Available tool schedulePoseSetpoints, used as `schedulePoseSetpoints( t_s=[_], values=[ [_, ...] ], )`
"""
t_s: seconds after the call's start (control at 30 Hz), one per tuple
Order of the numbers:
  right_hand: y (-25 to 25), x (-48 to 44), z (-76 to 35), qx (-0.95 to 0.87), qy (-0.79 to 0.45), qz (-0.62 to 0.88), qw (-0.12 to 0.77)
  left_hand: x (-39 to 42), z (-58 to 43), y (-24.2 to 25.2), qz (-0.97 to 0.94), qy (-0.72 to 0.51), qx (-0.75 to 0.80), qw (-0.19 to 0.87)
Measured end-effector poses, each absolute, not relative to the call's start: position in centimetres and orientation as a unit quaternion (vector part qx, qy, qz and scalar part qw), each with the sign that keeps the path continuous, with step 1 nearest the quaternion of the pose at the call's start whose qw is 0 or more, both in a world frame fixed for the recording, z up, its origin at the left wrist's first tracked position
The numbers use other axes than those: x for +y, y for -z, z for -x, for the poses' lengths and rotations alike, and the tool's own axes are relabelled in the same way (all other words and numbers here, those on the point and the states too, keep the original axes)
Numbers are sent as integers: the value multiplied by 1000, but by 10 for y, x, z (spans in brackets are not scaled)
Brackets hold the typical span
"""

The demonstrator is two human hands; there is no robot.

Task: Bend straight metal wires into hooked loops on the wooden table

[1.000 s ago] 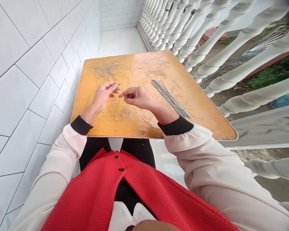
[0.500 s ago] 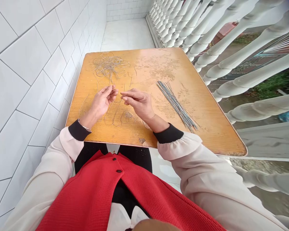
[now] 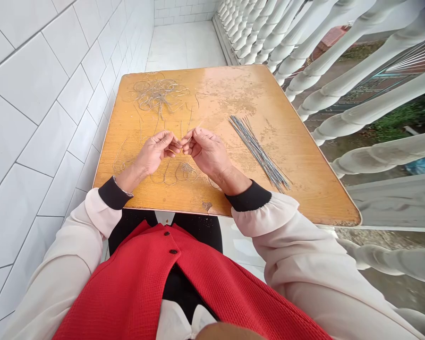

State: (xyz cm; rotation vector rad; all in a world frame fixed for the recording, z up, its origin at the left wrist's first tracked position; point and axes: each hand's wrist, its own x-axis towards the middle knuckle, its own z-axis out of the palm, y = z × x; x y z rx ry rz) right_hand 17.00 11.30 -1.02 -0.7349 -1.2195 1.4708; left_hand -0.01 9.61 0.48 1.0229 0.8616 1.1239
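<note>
The left hand [image 3: 155,152] and right hand [image 3: 207,151] almost touch, their fingertips [image 3: 176,146] pinching a thin wire [image 3: 191,138], its held part hidden by the fingers. A tangled wire heap [image 3: 159,93] lies beyond them on the wooden table [image 3: 230,94], a straight wire bundle [image 3: 258,151] to the right.

wall: white tiles [image 3: 42,118] | floor: pale tiles [image 3: 184,45] | railing: white balusters [image 3: 368,63] | table: worn wood [image 3: 304,189]
</note>
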Motion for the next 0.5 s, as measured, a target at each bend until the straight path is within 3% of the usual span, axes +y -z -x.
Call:
schedulePoseSetpoints(
  t_s=[0.23,0.5],
  values=[
    [6,111,-176,-577,-617,290,450,102,13,3,-583,-391,308,642],
    [10,116,-176,-558,-587,327,486,96,8,-10,-464,-499,406,608]
  ],
)
